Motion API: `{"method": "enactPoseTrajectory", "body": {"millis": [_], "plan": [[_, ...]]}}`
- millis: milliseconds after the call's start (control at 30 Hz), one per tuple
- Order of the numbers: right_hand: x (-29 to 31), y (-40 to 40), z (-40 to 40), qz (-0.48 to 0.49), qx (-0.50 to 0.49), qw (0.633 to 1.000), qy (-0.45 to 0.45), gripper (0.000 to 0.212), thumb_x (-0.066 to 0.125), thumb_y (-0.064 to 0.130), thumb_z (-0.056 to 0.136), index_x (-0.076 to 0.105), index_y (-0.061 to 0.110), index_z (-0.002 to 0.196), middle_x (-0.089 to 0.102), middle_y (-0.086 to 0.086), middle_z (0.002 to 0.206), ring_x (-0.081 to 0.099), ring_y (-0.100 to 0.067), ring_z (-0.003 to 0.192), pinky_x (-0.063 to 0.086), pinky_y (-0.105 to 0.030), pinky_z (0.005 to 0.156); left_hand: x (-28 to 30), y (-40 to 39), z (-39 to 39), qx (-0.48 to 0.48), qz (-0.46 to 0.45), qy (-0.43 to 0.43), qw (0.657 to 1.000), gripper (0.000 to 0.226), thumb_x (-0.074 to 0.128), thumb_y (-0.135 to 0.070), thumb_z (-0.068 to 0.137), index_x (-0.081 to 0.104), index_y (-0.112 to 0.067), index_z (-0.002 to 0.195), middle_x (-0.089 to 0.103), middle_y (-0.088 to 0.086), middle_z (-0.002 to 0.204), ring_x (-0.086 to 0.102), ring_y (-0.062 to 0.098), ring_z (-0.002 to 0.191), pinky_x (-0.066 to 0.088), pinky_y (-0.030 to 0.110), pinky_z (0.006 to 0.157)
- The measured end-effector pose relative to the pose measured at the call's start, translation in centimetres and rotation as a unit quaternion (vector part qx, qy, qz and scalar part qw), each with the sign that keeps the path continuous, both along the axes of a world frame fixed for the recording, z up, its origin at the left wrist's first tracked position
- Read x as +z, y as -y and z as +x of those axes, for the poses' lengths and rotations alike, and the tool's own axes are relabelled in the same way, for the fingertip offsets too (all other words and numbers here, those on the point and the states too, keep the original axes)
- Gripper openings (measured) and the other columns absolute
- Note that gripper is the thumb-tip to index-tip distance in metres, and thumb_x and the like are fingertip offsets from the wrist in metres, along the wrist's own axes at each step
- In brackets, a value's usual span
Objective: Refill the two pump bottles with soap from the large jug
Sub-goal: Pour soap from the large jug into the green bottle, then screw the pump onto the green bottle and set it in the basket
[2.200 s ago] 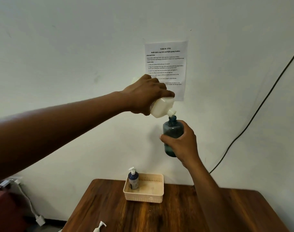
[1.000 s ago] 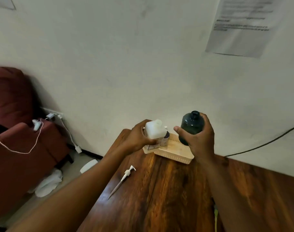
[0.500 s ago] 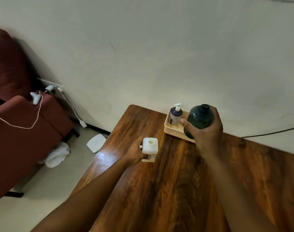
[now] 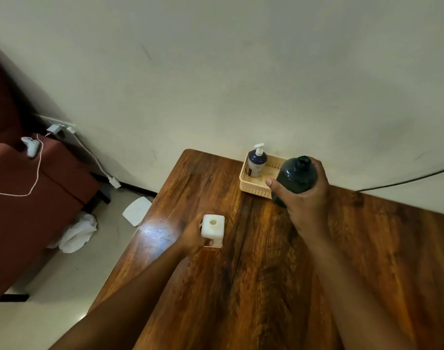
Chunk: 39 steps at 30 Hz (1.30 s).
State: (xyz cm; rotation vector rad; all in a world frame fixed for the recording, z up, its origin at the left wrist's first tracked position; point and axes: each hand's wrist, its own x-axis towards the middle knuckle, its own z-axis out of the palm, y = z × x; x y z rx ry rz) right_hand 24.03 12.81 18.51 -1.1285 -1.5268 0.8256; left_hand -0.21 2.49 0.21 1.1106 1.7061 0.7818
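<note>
The white soap jug [image 4: 213, 228] stands upright on the wooden table [image 4: 253, 286] with its mouth uncapped. My left hand [image 4: 193, 236] is wrapped around its left side. My right hand [image 4: 305, 198] grips a dark green bottle [image 4: 297, 176] with no pump on its neck, held above the table beside the basket. A small dark blue pump bottle [image 4: 255, 162] with a white pump stands inside the cream basket [image 4: 253, 189] at the table's far edge by the wall.
A dark red armchair [image 4: 26, 198] with a white controller [image 4: 31, 146] and cable sits to the left. White cloth [image 4: 77, 232] and a white lid [image 4: 137, 210] lie on the floor. A black cable [image 4: 405, 181] runs along the wall at the right.
The pouring in the air has ended. My left hand brought the jug down and set it upright on the table. My right hand lowered the green bottle near the basket. The view tilted down.
</note>
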Motion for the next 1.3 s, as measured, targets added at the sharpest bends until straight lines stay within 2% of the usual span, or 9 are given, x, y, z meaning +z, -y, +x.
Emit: {"method": "enactPoseTrajectory", "body": {"millis": [67,167,233,333,467,633,833,1167,1300], "plan": [[0.0,-0.1,0.5,-0.003,-0.004,1.000,-0.006,0.073,0.092,0.036,0.064,0.048,0.042,0.122,0.051,0.032,0.116,0.047,0.016,0.112,0.046,-0.004,0.077,0.4,-0.2,-0.1,-0.007,-0.005,-0.012,1.000,0.081,0.089,0.001,0.072,0.045,-0.026,0.135,0.060,-0.005,0.125,0.060,0.020,0.123,0.056,0.013,0.073],[0.1,-0.2,1.5,-0.005,-0.006,1.000,-0.009,0.073,0.092,0.037,0.065,0.048,0.041,0.123,0.051,0.036,0.115,0.048,0.016,0.112,0.047,-0.005,0.077,1.7,-0.6,0.2,-0.029,-0.005,-0.033,0.999,0.097,0.096,-0.020,0.068,0.039,-0.032,0.146,0.057,-0.006,0.130,0.057,0.018,0.121,0.052,0.011,0.076],[0.3,-0.2,2.3,-0.003,-0.006,1.000,-0.005,0.072,0.092,0.039,0.064,0.047,0.043,0.121,0.050,0.041,0.113,0.048,0.016,0.112,0.048,-0.006,0.078,3.1,-1.1,0.8,-0.042,0.013,-0.072,0.996,0.106,0.094,-0.043,0.068,0.033,-0.036,0.155,0.049,-0.005,0.146,0.047,0.020,0.133,0.050,0.026,0.099],[0.7,-0.2,4.1,-0.007,-0.012,1.000,-0.004,0.071,0.090,0.044,0.063,0.046,0.051,0.118,0.049,0.043,0.113,0.048,0.014,0.114,0.051,-0.011,0.080,5.0,-2.3,2.3,-0.080,0.070,-0.182,0.978,0.106,0.079,-0.068,0.072,0.028,-0.038,0.160,0.030,-0.003,0.168,0.025,0.021,0.154,0.022,0.053,0.125],[0.9,0.1,8.4,-0.005,-0.037,0.999,-0.018,0.071,0.090,0.044,0.063,0.049,0.043,0.121,0.053,0.030,0.118,0.050,0.011,0.114,0.051,-0.009,0.076,7.0,-4.7,6.4,-0.160,0.117,-0.307,0.931,0.098,0.064,-0.075,0.081,0.024,-0.037,0.162,0.022,-0.001,0.172,0.015,0.019,0.159,0.002,0.053,0.129],[0.5,0.7,15.3,0.007,-0.090,0.996,0.001,0.074,0.091,0.040,0.063,0.047,0.042,0.122,0.050,0.033,0.116,0.047,0.017,0.110,0.042,0.002,0.075,7.3,-7.7,14.9,-0.266,0.147,-0.373,0.877,0.090,0.045,-0.081,0.088,0.013,-0.043,0.163,0.006,-0.003,0.175,-0.003,0.023,0.161,-0.014,0.064,0.124],[-0.7,1.1,23.7,-0.009,-0.160,0.987,0.015,0.077,0.091,0.044,0.062,0.050,0.037,0.126,0.058,0.015,0.123,0.055,-0.003,0.112,0.049,-0.008,0.082,5.5,-9.5,26.7,-0.361,0.140,-0.404,0.828,0.087,0.042,-0.080,0.089,0.007,-0.047,0.162,0.001,-0.001,0.175,-0.007,0.027,0.161,-0.008,0.067,0.124],[-3.1,1.0,32.3,-0.034,-0.207,0.977,0.050,0.075,0.089,0.048,0.062,0.052,0.034,0.125,0.057,0.021,0.116,0.051,0.013,0.108,0.042,-0.001,0.078,0.6,-12.1,38.8,-0.431,0.042,-0.383,0.816,0.082,0.056,-0.067,0.093,0.018,-0.040,0.160,0.015,0.004,0.171,0.006,0.040,0.158,0.019,0.064,0.121],[-4.1,0.5,33.6,-0.042,-0.206,0.976,0.053,0.075,0.090,0.047,0.061,0.053,0.033,0.124,0.057,0.026,0.113,0.052,0.014,0.105,0.043,-0.002,0.077,-1.2,-12.8,40.6,-0.412,0.014,-0.382,0.827,0.064,0.052,-0.059,0.098,0.035,-0.034,0.154,0.028,0.005,0.165,0.027,0.041,0.152,0.041,0.058,0.114]]}}
